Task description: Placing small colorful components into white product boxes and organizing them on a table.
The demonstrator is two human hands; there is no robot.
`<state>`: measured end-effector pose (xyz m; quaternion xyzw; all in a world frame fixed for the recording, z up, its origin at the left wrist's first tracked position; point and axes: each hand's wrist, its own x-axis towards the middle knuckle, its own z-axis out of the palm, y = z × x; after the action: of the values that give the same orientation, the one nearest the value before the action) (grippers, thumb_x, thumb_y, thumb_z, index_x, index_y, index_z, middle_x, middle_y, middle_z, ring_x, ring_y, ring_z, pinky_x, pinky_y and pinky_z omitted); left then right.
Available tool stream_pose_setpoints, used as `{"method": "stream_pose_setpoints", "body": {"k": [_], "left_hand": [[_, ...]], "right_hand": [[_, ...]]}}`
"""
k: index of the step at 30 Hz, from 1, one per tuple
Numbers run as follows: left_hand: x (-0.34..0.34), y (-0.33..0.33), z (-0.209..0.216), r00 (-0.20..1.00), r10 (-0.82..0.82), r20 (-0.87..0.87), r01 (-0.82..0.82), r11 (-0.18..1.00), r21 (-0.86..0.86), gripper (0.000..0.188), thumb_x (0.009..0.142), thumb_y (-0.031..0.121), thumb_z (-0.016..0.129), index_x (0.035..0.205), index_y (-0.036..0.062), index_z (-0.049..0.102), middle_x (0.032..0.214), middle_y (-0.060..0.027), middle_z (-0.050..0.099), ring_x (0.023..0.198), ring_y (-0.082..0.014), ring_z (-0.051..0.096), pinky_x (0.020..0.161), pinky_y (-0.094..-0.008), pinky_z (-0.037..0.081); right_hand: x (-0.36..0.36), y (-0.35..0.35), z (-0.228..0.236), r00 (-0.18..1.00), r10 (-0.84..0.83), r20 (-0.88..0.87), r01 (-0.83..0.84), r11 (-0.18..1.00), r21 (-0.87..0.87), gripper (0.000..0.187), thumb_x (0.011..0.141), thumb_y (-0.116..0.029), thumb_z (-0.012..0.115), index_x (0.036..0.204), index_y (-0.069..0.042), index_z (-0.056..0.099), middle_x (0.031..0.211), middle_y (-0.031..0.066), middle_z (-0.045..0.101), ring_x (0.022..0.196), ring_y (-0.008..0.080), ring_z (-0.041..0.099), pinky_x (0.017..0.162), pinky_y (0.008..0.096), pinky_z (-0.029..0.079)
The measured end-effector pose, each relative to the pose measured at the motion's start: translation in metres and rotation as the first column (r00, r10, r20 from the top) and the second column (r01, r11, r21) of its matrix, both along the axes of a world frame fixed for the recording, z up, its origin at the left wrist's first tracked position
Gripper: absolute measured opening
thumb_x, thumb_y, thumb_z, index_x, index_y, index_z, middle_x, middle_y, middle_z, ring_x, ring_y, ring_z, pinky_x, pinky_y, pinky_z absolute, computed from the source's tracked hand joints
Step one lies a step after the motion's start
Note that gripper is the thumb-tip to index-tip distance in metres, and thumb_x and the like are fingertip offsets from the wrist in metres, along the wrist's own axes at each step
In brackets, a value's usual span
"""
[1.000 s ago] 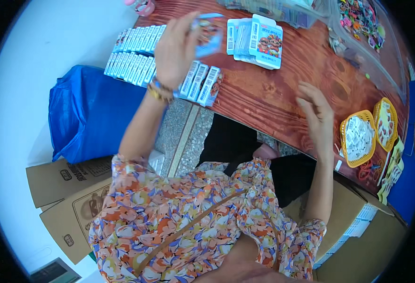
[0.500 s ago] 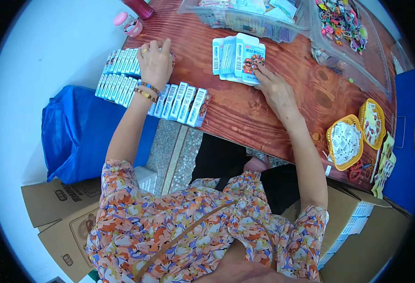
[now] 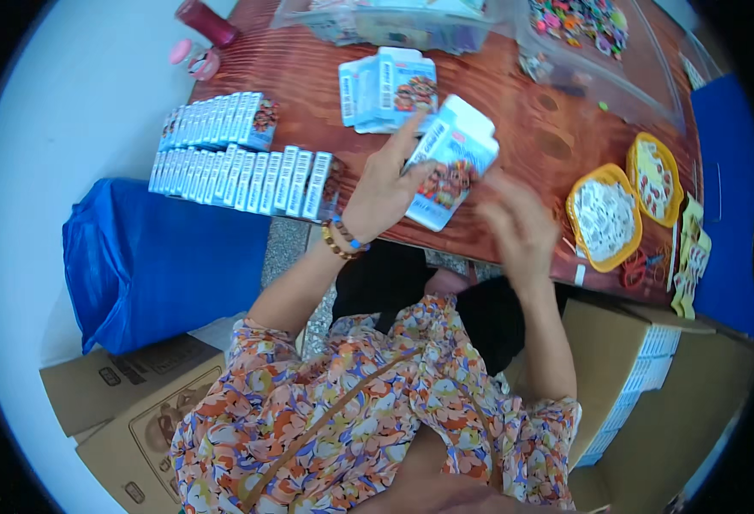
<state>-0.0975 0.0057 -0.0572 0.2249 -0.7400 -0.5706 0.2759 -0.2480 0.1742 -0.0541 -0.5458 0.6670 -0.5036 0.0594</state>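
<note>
My left hand (image 3: 380,197) held the blue box (image 3: 455,171) over the worktop (image 3: 514,120), near the stack (image 3: 366,96). My right hand (image 3: 521,231) was blurred beside it; how wide its fingers stood, I could not tell.

The cartons (image 3: 452,164) are light blue, the table (image 3: 518,128) grained red-brown.

Two rows of small cartons (image 3: 238,182) stand at the left of the table (image 3: 514,128), a jar (image 3: 200,63) and a bottle (image 3: 209,24) behind them. Right of the rows lies a carton stack (image 3: 390,94); before it, a loose carton (image 3: 467,156) is between the hands (image 3: 385,190). Plastic bins (image 3: 411,36) sit behind, baskets (image 3: 618,259) at the right. A bag (image 3: 171,265) sits before the rows, off the table.
</note>
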Motion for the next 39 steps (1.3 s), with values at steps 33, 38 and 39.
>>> {"method": "stream_pose_setpoints", "body": {"k": [33,38,39], "left_hand": [[-0.023,0.067,0.012,0.969,0.122,0.216,-0.045,0.942,-0.332,0.071,0.071,0.022,0.084,0.131,0.0015,0.052,0.109,-0.0203,0.067,0.100,-0.0354,0.067,0.082,-0.0429,0.055],[-0.027,0.070,0.004,0.971,0.070,0.228,-0.038,0.990,-0.138,0.062,0.076,0.020,0.082,0.129,0.0033,0.055,0.106,-0.0196,0.069,0.095,-0.0336,0.070,0.079,-0.0408,0.055],[-0.025,0.069,0.002,0.984,0.023,0.177,-0.019,0.999,-0.026,0.058,0.078,0.018,0.080,0.129,0.0034,0.056,0.106,-0.0194,0.069,0.094,-0.0330,0.071,0.078,-0.0399,0.055]], "right_hand": [[0.014,0.012,-0.024,0.899,-0.197,0.391,0.241,0.968,-0.067,0.042,0.096,-0.001,0.062,0.136,0.000,0.049,0.118,0.0098,0.065,0.101,0.0163,0.065,0.088,0.0283,0.052],[0.013,0.011,-0.040,0.880,-0.221,0.420,0.258,0.965,-0.034,0.036,0.094,0.005,0.062,0.130,0.002,0.056,0.121,0.0107,0.063,0.112,0.0174,0.063,0.093,0.0295,0.053],[0.009,0.012,-0.036,0.862,-0.150,0.483,0.214,0.974,-0.079,0.035,0.094,0.005,0.061,0.128,0.002,0.058,0.122,0.0103,0.062,0.110,0.0165,0.063,0.092,0.0282,0.053]]}}
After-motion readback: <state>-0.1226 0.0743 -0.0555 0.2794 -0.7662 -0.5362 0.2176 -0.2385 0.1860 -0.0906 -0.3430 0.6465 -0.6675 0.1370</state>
